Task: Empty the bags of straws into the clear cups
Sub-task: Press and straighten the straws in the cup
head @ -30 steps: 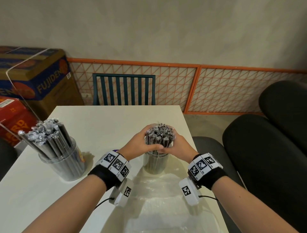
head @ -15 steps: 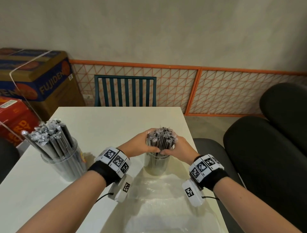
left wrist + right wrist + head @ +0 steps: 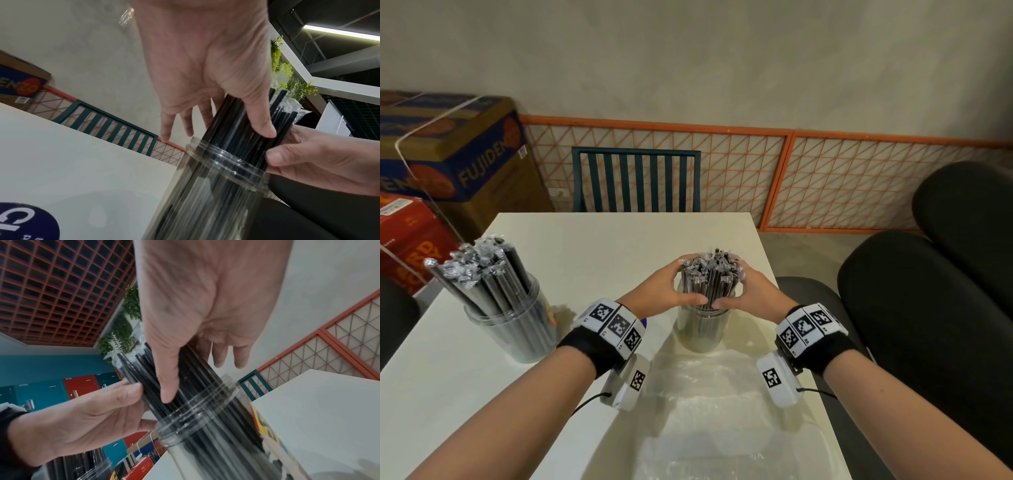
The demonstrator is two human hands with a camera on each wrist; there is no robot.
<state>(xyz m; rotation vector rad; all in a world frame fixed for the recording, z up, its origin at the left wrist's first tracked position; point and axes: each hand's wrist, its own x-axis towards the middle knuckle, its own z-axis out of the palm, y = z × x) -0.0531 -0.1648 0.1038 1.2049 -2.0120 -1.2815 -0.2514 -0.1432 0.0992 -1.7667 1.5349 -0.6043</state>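
— So, what do the hands hold, centre of the head view?

— Both wrap one bundle of black straws (image 3: pixel 709 279) standing in a clear cup (image 3: pixel 702 330). The left hand (image 3: pixel 662 291) curls round the bundle's left side, the right hand (image 3: pixel 751 296) round its right, thumbs nearly meeting at the front, just above the cup's rim.

— How do the straws look?

— Thin, dark and glossy, each in a clear wrapper whose crinkled end catches light at the top. In the left wrist view the left thumb presses the shafts just above the cup's threaded rim (image 3: pixel 226 160); the right wrist view shows the right thumb laid down along them likewise. The bundle stands about upright, its upper part well above the rim.

— And the count?

— Two clear cups show. The second cup (image 3: pixel 512 325) sits at the left of the head view, well apart from the first, filled with thicker wrapped straws (image 3: pixel 482 277) that lean toward the upper left. The straws in each are too many to count.

— Any bags?

— One crumpled clear plastic bag (image 3: pixel 709 404) lies flat on the white table (image 3: pixel 602 246), in the lower centre of the frame between the forearms, just in front of the held cup.

— Around the table?

— One green slatted chair (image 3: pixel 635 180) at the far edge, cardboard boxes (image 3: pixel 458 157) at upper left, black chairs (image 3: pixel 928 308) at right.
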